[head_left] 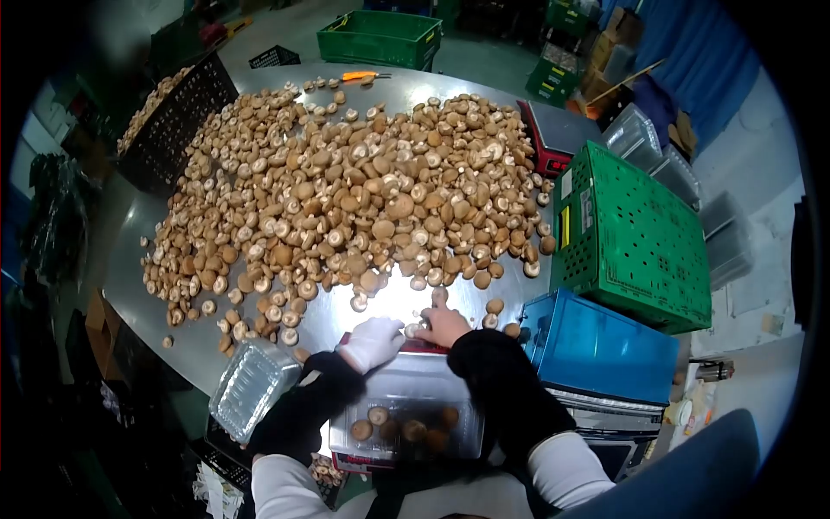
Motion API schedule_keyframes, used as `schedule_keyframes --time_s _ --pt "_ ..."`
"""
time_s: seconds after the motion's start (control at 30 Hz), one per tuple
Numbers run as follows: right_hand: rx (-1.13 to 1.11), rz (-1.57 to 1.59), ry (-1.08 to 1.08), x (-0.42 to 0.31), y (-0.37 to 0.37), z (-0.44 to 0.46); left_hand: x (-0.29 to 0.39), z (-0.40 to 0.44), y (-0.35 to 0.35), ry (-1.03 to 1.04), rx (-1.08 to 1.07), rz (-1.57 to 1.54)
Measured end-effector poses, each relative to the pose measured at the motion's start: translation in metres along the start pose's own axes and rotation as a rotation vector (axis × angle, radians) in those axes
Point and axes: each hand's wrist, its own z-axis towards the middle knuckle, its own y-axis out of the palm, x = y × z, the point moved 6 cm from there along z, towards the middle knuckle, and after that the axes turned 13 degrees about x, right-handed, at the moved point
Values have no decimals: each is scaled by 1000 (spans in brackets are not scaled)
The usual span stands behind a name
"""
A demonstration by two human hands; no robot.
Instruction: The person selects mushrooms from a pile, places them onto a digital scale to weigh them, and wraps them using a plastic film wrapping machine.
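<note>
My left hand, in a white glove, is at the table's front edge with its fingers stretched forward and no mushroom visible in it. Beside it my bare right hand has its fingers curled round a small pale mushroom, partly hidden by them. A large heap of brown-capped mushrooms spreads just beyond both hands. Below my wrists a clear plastic tray with several mushrooms sits on a red-edged scale.
Stacked clear trays stand at the left front edge of the metal table. A black crate leans at the back left. On the right are a green crate, a blue box and another scale. Orange-handled scissors lie at the back.
</note>
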Motion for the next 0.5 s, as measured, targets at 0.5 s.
schedule_keyframes --time_s 0.5 --pt "144 570 166 41 10 -4 -58 98 98 -441 -266 -868"
